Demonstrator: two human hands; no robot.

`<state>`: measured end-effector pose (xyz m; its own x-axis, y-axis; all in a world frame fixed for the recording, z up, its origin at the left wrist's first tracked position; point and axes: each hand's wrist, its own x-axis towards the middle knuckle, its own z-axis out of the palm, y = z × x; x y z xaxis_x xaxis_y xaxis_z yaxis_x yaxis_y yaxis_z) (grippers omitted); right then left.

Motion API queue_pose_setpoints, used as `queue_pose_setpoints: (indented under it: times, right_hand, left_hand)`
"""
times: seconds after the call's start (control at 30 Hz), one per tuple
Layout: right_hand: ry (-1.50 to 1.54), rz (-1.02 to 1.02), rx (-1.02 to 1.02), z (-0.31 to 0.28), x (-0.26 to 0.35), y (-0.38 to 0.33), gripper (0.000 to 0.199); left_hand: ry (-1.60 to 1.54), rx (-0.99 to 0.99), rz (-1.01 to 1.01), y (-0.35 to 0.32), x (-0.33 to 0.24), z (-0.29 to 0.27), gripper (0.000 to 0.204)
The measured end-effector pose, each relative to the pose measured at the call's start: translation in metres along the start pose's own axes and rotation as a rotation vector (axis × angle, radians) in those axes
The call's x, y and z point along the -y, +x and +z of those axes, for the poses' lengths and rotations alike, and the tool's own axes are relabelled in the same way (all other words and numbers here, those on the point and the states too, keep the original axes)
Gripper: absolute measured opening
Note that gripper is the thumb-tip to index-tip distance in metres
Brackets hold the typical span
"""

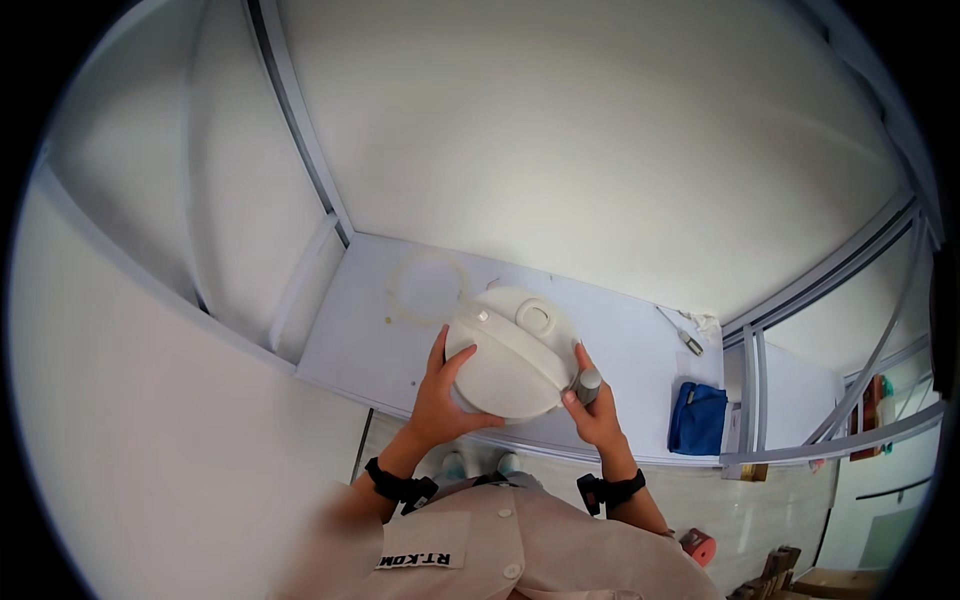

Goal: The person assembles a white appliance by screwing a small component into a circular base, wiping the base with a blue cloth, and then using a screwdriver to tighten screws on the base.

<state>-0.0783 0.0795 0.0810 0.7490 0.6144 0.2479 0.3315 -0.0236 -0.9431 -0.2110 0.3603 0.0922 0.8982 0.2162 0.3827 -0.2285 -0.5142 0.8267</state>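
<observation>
Above the near part of a pale table (350,300) I have a round white container (500,370). A broad band, probably a handle, runs across its top, and a round raised cap (536,316) sits beside the band. My left hand (438,402) grips the container's left and near side, with its thumb and fingers spread along the rim. On the right side, my right hand (598,418) closes around the rim. A short grey cylinder (588,382) stands by the right hand's fingers; whether it is part of the container I cannot tell. The container's underside is hidden.
A blue cloth pouch (698,418) lies at the table's right end. Behind it are a thin tool with a grey handle (690,343) and a crumpled whitish piece (706,325). A pale yellow ring (390,290) shows at the back left. Metal frame posts (748,390) border the table.
</observation>
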Motion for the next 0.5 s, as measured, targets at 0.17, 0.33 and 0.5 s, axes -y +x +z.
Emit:
queue_pose_setpoints:
  times: [0.17,0.33,0.5]
  right_hand:
    - [0.094,0.09,-0.052,0.01,0.008,-0.006,0.077]
    - [0.06,0.084,-0.073,0.01,0.017,-0.003,0.076]
    - [0.045,0.108,-0.082,0.01,0.027,0.0,0.075]
  left_hand:
    - [0.02,-0.047,0.053,0.001,-0.004,-0.002,0.117]
    - [-0.013,-0.029,0.072,0.006,-0.004,-0.008,0.115]
    - [-0.061,-0.007,0.079,0.013,-0.003,-0.013,0.117]
